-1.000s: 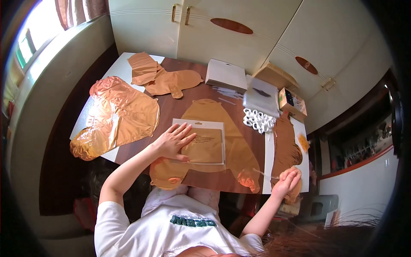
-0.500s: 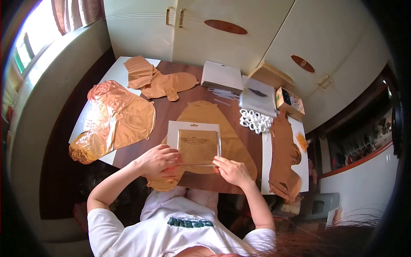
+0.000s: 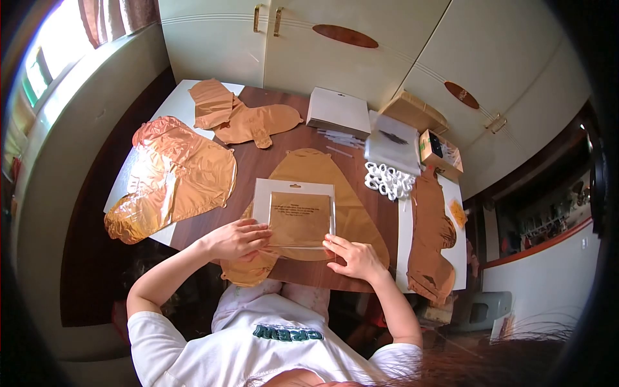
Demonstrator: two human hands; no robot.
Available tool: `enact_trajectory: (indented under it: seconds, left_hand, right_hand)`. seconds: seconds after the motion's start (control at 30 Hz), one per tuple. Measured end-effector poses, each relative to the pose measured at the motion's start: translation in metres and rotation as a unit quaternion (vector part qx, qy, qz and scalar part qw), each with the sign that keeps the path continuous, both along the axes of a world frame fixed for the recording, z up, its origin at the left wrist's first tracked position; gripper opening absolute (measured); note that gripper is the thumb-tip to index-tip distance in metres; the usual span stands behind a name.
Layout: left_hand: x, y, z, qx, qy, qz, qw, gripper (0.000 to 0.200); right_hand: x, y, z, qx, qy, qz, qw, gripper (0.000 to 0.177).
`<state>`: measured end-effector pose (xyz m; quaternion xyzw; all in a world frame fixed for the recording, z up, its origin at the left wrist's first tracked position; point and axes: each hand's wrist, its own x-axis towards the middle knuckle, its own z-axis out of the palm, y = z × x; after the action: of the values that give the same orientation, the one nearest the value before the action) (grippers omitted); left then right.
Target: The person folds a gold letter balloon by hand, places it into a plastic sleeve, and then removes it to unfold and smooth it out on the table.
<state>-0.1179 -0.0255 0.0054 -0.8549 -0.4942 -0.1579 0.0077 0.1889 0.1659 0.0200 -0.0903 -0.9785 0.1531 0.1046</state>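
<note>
A clear plastic packet (image 3: 302, 222) with a white hang-hole card and a folded gold foil balloon printed with dark text lies in front of me. Beneath it spreads a large flat gold foil balloon (image 3: 351, 219). My left hand (image 3: 240, 238) grips the packet's left edge, fingers together on top and the thumb partly hidden. At the lower right corner, my right hand (image 3: 354, 257) rests its fingertips on the packet's edge, its thumb apart from them.
Foil balloons lie to the left (image 3: 184, 174), at the back (image 3: 248, 119) and on the right (image 3: 429, 238). A stack of white cards (image 3: 336, 109), white sticks (image 3: 342, 138), white rings (image 3: 389, 180), clear bags (image 3: 392, 145) and a small box (image 3: 441, 153) stand at the back right.
My right thumb has come away from the packet's corner, and the right fingers have spread. The left hand stays at the packet's left edge. The whole view has shifted slightly.
</note>
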Motion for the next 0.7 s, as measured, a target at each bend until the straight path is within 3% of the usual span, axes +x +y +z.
enact_trajectory:
  seconds: [0.2,0.4,0.5,0.6,0.7]
  left_hand:
    - [0.003,-0.001,-0.006,0.029,-0.055,0.010,0.998,0.029]
    - [0.004,-0.001,0.002,0.024,-0.077,0.002,0.997,0.039]
    - [0.009,-0.004,0.015,0.007,-0.116,0.020,0.993,0.030]
    - [0.012,-0.001,0.004,0.034,-0.130,0.037,0.990,0.031]
    - [0.012,-0.004,-0.010,0.061,-0.140,0.058,0.987,0.017]
  right_hand:
    - [-0.002,0.002,-0.006,0.011,0.032,0.012,0.999,0.044]
    - [-0.005,0.004,-0.018,0.049,0.100,0.006,0.994,0.032]
    - [-0.006,0.001,-0.021,0.046,0.116,-0.020,0.992,0.029]
    - [-0.006,-0.001,-0.022,0.030,0.118,-0.039,0.992,0.029]
    - [-0.008,-0.002,-0.027,0.002,0.149,-0.052,0.987,0.024]
